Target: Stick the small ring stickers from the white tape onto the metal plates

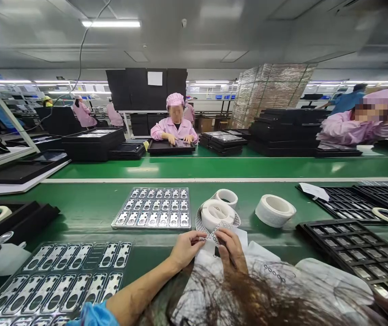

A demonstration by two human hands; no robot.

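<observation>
A strip of white backing with black ring stickers (pixel 226 225) runs from the rolls toward me. My left hand (pixel 187 250) is closed, thumb and fingertips pinched at the strip's left edge. On the strip's right side, my right hand (pixel 232 254) has bent fingers gripping it, thumb close to the index finger. A small black piece (pixel 217 251) shows beside the right thumb; whether it is held I cannot tell. Just beyond the fingertips lies a white roll (pixel 216 213). White backing paper (pixel 197 283) spreads below my hands, partly hidden by dark hair.
Clear trays of metal plates lie at front left (pixel 56 290) and mid-left (pixel 155 208). Another white tape roll (pixel 275 209) stands right of my hands. Black compartment trays (pixel 356 253) occupy the right. Across the green bench (pixel 180 167), a co-worker in pink (pixel 175 129) handles a dark panel.
</observation>
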